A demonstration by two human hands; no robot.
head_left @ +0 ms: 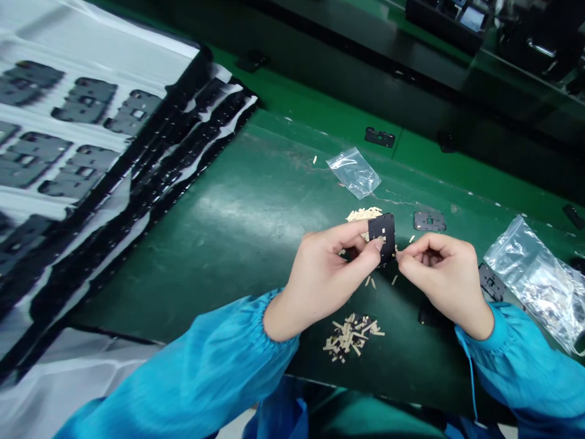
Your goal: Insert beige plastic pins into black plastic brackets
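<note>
Pinched between the thumb and fingers of my left hand (326, 268) is a thin black plastic plate (387, 228) with small cut-outs, tilted up toward me. My right hand (441, 274) is closed in a pinch at the plate's right edge; whatever sits between its fingertips is too small to make out. Behind the plate lies a heap of small cream strips (363, 213), partly hidden by my left hand. A second pile of cream strips (350, 338), mixed with dark bits, rests nearer to me. Loose strips (394, 280) are scattered below the plate.
Stacked black trays with white liners (150, 36) hold several black plates (86, 100) at left. A small clear bag (355, 172) lies behind my hands, a larger clear bag (539, 274) at right. Another plate (429, 221) and a narrow black part (380, 137) rest on the green table (205, 244).
</note>
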